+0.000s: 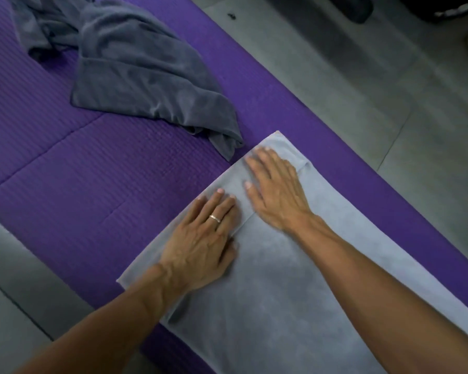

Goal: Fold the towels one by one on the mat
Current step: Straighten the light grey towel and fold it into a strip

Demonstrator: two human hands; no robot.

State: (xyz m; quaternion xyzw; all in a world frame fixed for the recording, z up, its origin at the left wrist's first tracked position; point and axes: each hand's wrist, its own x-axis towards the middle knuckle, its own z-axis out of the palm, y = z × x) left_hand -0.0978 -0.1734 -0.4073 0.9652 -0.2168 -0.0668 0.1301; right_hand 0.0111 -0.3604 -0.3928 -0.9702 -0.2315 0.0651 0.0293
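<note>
Both hands, left hand (200,238) and right hand (276,190), press flat-fingered, smoothing the light towel (281,306) beside the dark towel (135,68); another fold likely follows.

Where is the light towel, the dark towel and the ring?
light towel (281,306), head view, on its flat bare middle between the forearms.
dark towel (135,76), head view, on the middle of the crumpled heap.
ring (214,218), head view, on the band on a left hand finger.

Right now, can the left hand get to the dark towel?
Probably yes. The left hand lies flat on the light towel, holding nothing, and only bare mat lies between it and the dark towel, though it may be a stretch.
</note>
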